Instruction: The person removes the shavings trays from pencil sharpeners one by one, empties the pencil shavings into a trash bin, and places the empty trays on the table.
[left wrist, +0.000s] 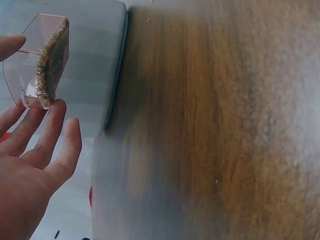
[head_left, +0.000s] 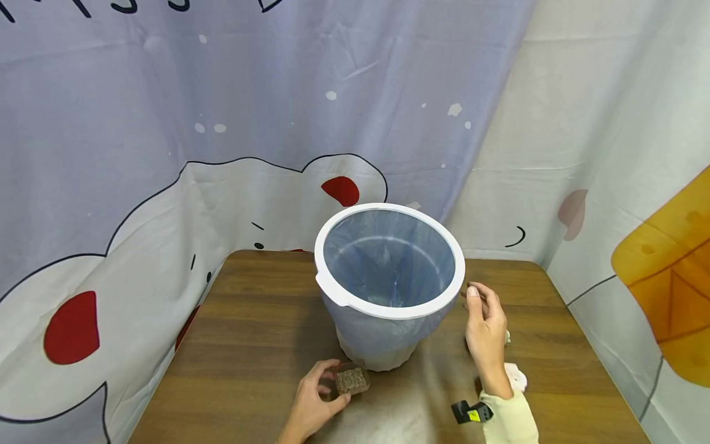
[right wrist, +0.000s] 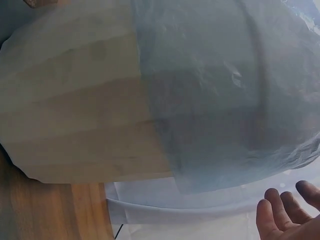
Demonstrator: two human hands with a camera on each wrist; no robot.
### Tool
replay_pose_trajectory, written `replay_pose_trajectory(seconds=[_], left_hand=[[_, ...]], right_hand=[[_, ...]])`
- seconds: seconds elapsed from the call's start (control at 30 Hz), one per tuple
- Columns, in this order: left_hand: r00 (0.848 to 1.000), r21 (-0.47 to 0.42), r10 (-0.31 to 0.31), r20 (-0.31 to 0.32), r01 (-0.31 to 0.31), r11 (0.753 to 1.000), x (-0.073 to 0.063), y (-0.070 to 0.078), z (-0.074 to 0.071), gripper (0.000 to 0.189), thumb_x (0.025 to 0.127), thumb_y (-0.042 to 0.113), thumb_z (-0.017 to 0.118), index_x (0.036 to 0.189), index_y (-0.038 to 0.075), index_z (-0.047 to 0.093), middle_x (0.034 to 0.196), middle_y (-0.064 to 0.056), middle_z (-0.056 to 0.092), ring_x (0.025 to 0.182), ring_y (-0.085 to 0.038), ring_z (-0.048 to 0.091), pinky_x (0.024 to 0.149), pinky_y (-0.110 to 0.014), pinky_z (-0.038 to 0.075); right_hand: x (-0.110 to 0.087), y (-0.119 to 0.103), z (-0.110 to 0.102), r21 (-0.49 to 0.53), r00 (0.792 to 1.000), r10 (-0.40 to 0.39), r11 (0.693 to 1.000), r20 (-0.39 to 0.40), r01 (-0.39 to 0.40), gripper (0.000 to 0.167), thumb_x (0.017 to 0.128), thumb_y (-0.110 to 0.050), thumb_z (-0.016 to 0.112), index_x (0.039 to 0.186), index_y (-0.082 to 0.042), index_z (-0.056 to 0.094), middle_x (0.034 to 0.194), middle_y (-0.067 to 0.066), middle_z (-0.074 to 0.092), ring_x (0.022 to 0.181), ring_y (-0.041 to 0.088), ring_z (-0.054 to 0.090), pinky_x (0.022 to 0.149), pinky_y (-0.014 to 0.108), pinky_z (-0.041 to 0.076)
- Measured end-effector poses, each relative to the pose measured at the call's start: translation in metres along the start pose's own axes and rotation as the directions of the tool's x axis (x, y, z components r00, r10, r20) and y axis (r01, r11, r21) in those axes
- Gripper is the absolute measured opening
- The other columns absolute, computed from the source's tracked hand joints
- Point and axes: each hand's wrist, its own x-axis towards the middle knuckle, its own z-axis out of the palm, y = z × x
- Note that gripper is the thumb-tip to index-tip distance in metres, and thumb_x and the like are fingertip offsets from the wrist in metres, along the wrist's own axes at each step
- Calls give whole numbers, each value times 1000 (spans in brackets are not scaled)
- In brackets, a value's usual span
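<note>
Nearest to me is the person's left hand [head_left: 313, 398], thumb and fingers pinching a small clear box [head_left: 352, 379] with a brown, grainy layer [left wrist: 54, 62] along one face. The box looks squat, so I can't call a long axis. It is low by the bin's foot, at the near left; whether it touches I can't tell. What counts here, I'd judge, is height — the bin [head_left: 388, 312] stands upright, its mouth above the box and beyond it. The left hand has the box; the right is well apart.

That right hand [head_left: 486, 330] is up by the right of the white rim, fingers loosely bent, with nothing that I can see in its grasp. A black device [head_left: 471, 412] sits by its cuff [head_left: 510, 419], and a crumpled white thing [head_left: 516, 376] lies just past the wrist.

A bluish see-through liner [head_left: 383, 259] fills the bin and hangs down outside. All of it stands on a brown wood-grain bench [head_left: 261, 320] — and behind hangs a printed cloth [head_left: 266, 92], pale lilac and white with red spots, an orange shape [head_left: 671, 277] at the right.
</note>
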Motion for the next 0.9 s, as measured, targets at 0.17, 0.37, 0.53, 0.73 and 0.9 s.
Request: replay_pose_trajectory(seconds=[0.17, 0.37, 0.53, 0.73, 0.9], left_hand=[[1000, -10, 8, -4, -8, 1000, 1, 0, -2, 58, 64, 15, 81, 117, 15, 57, 109, -9, 60, 91, -24, 58, 63, -32, 53], [999, 1, -2, -35, 2, 1000, 2, 0, -5, 58, 62, 10, 81, 114, 18, 58, 107, -7, 61, 89, -21, 59, 61, -32, 53], [996, -13, 28, -81, -30, 999, 2, 15, -10, 57, 60, 1, 79, 113, 9, 58, 107, -12, 61, 87, -31, 59, 60, -35, 53], [993, -30, 53, -107, -57, 998, 2, 19, -17, 58, 60, -2, 78, 113, 12, 58, 106, -10, 61, 87, -30, 58, 59, -34, 52], [995, -32, 35, -92, -39, 999, 4, 0, -18, 60, 61, 3, 79, 115, 19, 57, 109, -12, 61, 90, -22, 59, 62, -36, 53]], right_hand=[[2, -2, 0, 1, 1000, -6, 1000, -5, 6, 31, 97, -17, 45, 112, 8, 56, 91, -13, 57, 82, -3, 58, 74, 11, 47], [4, -4, 0, 14, 1000, -13, 1000, 3, 13, 31, 97, -16, 45, 113, 8, 56, 90, -15, 58, 83, -3, 58, 75, 11, 47], [5, -6, 0, 2, 1000, 0, 1000, -1, 0, 31, 96, -16, 45, 113, 7, 56, 88, -17, 58, 80, -2, 57, 74, 11, 45], [5, -7, 0, 8, 1000, -2, 1000, 2, 2, 30, 96, -16, 45, 113, 7, 55, 91, -10, 58, 82, -2, 57, 75, 11, 45], [6, -7, 3, 30, 1000, -23, 999, 21, 22, 31, 96, -15, 46, 114, 9, 53, 98, 8, 59, 85, 0, 57, 76, 11, 45]])
